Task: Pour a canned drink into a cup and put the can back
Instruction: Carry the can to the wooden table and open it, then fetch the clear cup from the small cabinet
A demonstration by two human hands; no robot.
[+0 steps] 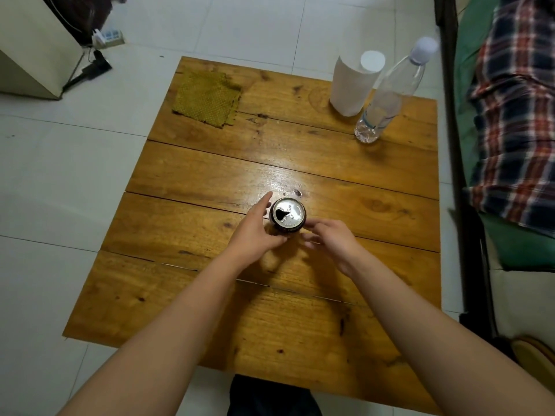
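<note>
A dark drink can [287, 216] with a silver top and an open mouth stands upright in the middle of the wooden table [360, 181]. My left hand [258, 232] is against the can's left side. Its thumb curls round the near side and its index finger points straight past the far side. My right hand [329, 237] is just to the right of the can, its loosely curled fingertips at the can's near right edge. A tall white paper cylinder [354, 85] stands at the back right; I cannot tell whether it is a cup.
A clear plastic water bottle [386, 100] with a white cap stands beside the white cylinder. A folded yellow-green cloth [207, 99] lies at the back left of the table. A bed with a plaid blanket [516, 115] runs along the right side. Tiled floor surrounds the table.
</note>
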